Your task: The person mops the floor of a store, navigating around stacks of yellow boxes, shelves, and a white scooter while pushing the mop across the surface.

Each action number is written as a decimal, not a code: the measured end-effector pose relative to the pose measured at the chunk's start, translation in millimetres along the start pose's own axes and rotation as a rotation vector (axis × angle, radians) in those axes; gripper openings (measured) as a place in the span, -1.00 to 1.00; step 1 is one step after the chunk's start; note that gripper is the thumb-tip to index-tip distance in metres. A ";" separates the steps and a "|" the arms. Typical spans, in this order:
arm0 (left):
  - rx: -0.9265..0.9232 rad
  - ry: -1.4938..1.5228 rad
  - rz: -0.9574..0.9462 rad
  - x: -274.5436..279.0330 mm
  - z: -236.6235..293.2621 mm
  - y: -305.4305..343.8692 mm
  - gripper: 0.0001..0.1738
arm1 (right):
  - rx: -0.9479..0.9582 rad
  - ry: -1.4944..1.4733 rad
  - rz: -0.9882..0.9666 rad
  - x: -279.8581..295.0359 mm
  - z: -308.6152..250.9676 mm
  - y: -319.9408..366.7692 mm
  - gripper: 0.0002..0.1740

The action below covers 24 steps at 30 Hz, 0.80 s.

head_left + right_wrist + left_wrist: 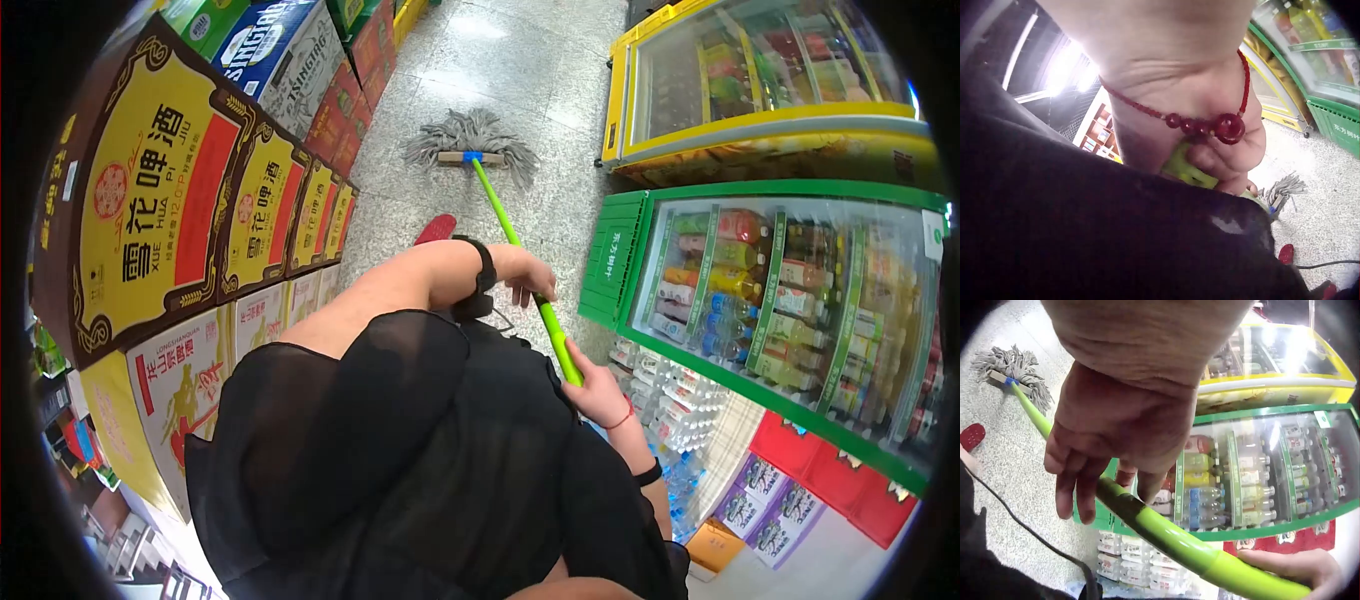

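Note:
A mop with a bright green handle [499, 213] slants across the floor, its grey string head [472, 135] spread flat beyond a wooden bar with a blue joint. My left hand [528, 273] grips the handle partway down, palm over it; in the left wrist view, that hand's fingers [1087, 497] hang around the green tube. Closer to my body, my right hand [600, 388] holds the upper end of the handle, thumb lying along it. In the right wrist view the right hand [1235, 153] curls around the green end, which a dark sleeve partly hides.
Stacked beer cartons [165, 180] line the left side. On the right stand a green drinks fridge [610, 255] and a yellow-framed fridge [625, 100]. Packs of bottled water [670, 395] sit beside the green fridge. A red shoe [436, 229] shows on the speckled floor [400, 200].

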<state>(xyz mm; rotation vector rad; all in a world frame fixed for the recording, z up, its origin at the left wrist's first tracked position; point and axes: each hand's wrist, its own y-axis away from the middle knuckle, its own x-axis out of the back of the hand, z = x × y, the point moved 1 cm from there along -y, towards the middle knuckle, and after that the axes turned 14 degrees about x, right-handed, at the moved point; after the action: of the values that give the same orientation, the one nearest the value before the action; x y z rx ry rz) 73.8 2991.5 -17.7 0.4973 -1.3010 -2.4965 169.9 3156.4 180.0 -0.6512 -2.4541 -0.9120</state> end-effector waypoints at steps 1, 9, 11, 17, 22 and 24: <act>-0.007 0.040 0.054 16.2 -4.5 4.7 -0.58 | -0.015 0.036 -0.024 7.7 -2.0 -17.3 -0.20; -0.080 0.261 0.474 177.7 -51.7 19.6 -0.62 | 0.030 0.142 -0.070 65.4 -1.8 -199.7 -0.21; -0.042 0.290 0.616 227.8 -69.3 30.5 -0.61 | 0.071 0.174 -0.057 79.9 -3.5 -256.3 -0.20; 0.100 0.304 0.825 340.8 -99.6 62.1 -0.62 | 0.108 0.192 -0.040 111.7 -23.2 -382.1 -0.15; 0.110 0.331 0.818 360.3 -98.9 70.5 -0.63 | 0.092 0.204 -0.083 133.6 -34.1 -397.1 -0.13; 0.036 0.395 0.787 352.8 -95.9 59.5 -0.64 | 0.121 0.269 -0.076 132.8 -27.6 -389.0 -0.13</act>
<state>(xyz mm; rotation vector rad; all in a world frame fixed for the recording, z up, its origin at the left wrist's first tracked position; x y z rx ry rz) -198.0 2747.7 -80.0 0.3611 -1.0964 -1.6338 -147.8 2912.3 84.0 -0.3693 -2.2827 -0.8139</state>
